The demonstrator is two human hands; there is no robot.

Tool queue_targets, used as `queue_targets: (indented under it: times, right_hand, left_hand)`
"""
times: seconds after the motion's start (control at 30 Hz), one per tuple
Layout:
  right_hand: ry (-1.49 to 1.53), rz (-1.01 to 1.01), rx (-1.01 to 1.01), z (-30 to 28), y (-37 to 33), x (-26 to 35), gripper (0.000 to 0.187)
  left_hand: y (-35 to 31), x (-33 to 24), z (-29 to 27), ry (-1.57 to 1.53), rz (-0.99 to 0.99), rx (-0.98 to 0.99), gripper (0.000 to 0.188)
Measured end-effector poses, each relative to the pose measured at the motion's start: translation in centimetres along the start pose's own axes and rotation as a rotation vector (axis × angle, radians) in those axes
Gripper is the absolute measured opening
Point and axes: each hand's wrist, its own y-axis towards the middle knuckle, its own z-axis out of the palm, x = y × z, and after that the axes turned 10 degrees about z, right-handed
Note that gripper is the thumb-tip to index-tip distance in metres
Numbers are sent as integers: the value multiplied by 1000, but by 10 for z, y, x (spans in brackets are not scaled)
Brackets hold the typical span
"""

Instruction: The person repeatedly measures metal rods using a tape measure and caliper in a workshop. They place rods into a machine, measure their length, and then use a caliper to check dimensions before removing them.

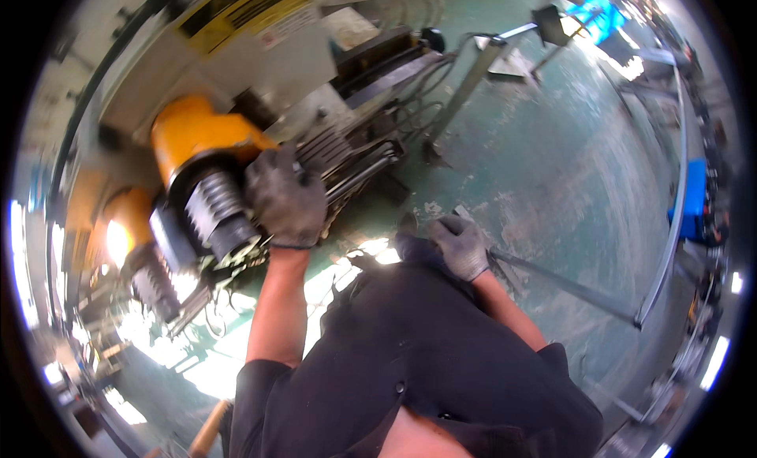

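Note:
In a grey work glove, my left hand (288, 196) is at the machine on the left, against the end of its orange housing (197, 134). Its fingers bend forward and their tips are hidden, so what they grip does not show. A thick coil spring (217, 205) on a dark shaft sticks out of the housing just left of that hand. My right hand (460, 245), gloved too, is low in front of my body, by my leg. Its fingers are curled in; whatever may be inside them is hidden.
A second orange housing (130, 221) with a spring stands further left. Above is a pale machine panel with a yellow label (244, 16). Metal rails (363, 170) run right of my left hand. A thin metal frame (572, 287) stands on the green floor (544, 190); a blue box (692, 199) is at far right.

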Motion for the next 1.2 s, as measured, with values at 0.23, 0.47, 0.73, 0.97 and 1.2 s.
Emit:
queue_targets:
  times: [0.23,0.47,0.73,0.97,1.2]
  right_hand:
    - [-16,-28,49,-47,17,-9,37]
    - [34,-52,-3,-166,83,-23,38]
    - [212,-191,-212,-331,161,6,30]
    - [109,-306,-386,-448,240,75,28]
    - [-259,-657,-402,-527,363,192,27]
  left_hand:
    - [-4,-17,-24,-60,-59,5,50]
    - [16,-154,1,-416,23,-138,38]
    - [84,-339,88,-1078,-371,315,44]
    - [177,-402,180,-1110,-307,319,43]
    - [276,-468,297,-1031,-262,278,56]
